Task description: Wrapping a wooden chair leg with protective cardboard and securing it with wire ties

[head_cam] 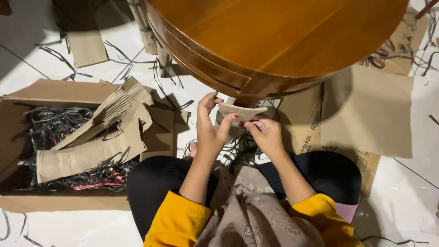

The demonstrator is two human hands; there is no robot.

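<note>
Cardboard strip (241,111) pinched in both grips — left hand (211,129), right hand (266,133) — below wooden table (274,36).

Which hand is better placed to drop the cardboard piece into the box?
Probably left. The left hand already pinches the cardboard piece and is nearer the box; the right hand sits farther away.
</note>
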